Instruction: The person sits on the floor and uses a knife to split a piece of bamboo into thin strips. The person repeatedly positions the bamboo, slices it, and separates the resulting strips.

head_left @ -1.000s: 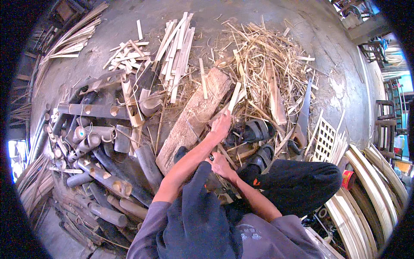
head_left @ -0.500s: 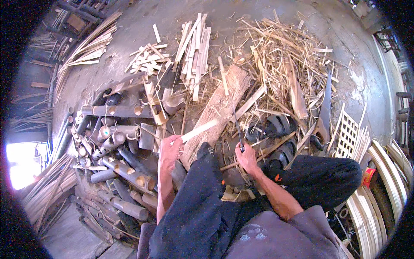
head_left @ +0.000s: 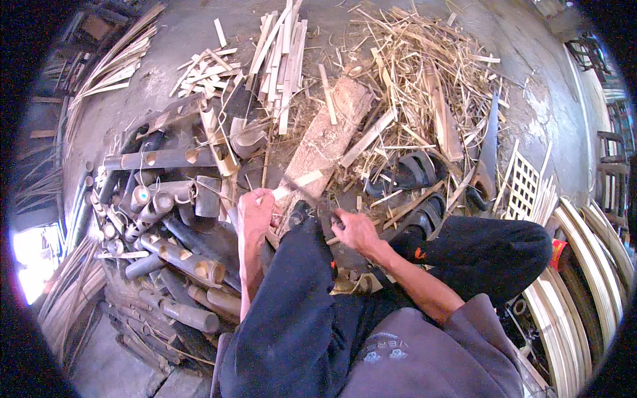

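lying heaped at 9 o'clock, hollow bamboo tubes (head_left: 174,255) present open ends and cut notches; their insides are mostly too dark to read, though one mouth shows a turquoise spot. a long tube (head_left: 169,159) on the heap lies nearly level, with round openings along its side; a split tube section (head_left: 247,137) rests between 10 and 11 o'clock.

just off centre toward 9 o'clock, the left grip (head_left: 254,207) is closed, thumb and fingers pinching the near end of a pale strip (head_left: 310,177), whose free end points to 2 o'clock above the near part of a thick plank (head_left: 317,149). near centre toward 4 o'clock, the right grip (head_left: 355,230) is curled closed round the handle of a knife (head_left: 309,194). the blurred blade points to 10 o'clock and crosses the strip; whether its edge meets the wood cannot be told.

the plank lies aslant on the grey floor (head_left: 179,30), its far end near 12 o'clock, with a loose slat (head_left: 327,93) upon it. cut strips (head_left: 279,63) are bundled between 11 and 12 o'clock, shorter pieces (head_left: 206,71) between 10 and 11, tangled shavings (head_left: 424,83) between 1 and 2. a saw (head_left: 490,136) lies past 2 o'clock, a lattice panel (head_left: 523,190) at 3, curved slats (head_left: 557,325) near 4. daylight enters through a bright opening (head_left: 36,262) between 8 and 9 o'clock.
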Tool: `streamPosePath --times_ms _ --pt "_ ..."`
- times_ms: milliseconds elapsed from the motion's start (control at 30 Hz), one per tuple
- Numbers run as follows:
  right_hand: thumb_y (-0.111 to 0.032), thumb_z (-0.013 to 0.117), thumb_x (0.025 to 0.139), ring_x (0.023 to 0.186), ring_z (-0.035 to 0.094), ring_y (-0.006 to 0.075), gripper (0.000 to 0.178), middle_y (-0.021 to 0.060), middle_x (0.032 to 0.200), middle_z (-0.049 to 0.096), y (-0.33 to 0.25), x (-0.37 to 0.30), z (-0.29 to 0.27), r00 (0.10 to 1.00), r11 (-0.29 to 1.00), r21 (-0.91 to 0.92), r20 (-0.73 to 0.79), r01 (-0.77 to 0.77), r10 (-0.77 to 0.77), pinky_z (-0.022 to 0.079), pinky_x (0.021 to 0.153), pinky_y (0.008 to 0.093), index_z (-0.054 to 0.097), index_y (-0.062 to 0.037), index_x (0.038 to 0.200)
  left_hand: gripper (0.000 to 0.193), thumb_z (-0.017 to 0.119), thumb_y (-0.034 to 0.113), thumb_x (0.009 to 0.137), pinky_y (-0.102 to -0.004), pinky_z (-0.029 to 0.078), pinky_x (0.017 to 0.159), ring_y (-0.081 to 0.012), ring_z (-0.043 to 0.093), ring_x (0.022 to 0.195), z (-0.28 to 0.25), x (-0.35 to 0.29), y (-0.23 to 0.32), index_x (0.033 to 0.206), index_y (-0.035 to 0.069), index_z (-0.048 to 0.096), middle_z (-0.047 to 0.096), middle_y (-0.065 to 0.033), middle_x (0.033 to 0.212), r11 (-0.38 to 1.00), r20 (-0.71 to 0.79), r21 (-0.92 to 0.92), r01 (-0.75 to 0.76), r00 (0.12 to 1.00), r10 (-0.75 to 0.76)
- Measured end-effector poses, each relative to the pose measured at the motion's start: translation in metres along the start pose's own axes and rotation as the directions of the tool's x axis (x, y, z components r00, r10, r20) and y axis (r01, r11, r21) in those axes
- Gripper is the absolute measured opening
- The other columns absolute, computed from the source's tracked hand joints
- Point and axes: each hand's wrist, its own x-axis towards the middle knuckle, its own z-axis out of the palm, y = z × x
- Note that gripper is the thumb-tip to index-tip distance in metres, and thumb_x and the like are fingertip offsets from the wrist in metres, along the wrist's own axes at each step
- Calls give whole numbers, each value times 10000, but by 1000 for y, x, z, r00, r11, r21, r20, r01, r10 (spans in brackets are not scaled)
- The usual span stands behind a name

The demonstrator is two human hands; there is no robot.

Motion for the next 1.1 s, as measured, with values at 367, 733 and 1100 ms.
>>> streamPosePath --times_ms 367,733,1100 --pt "-328 595 815 869 627 425 356 231 895 655 63 16 10 977 981 20 -88 -193 194 497 768 517 605 -35 1016 379 607 113 884 -289 533 579 -152 613 658 14 7 11 1236 9 514 608 -88 812 938 106 -344 -41 991 82" --pt "-273 588 823 639 598 345 287 195 697 610 67 17 21 988 972 207 -87 -110 130 471 640 421 607 4 896 215 431 199 982 -312 483 580 -150 526 598 102 51 -32 1135 59 487 533 -73 743 949 -74 -231 -213 977 201" --pt "-302 602 836 806 631 431 297 233 799 645 20 5 -16 969 967 -87 87 240 -233 504 717 531 572 -71 1021 206 459 126 923 -254 362 414 -97 393 427 13 44 -63 1051 -21 527 453 -16 595 914 630 -109 391 738 -241"
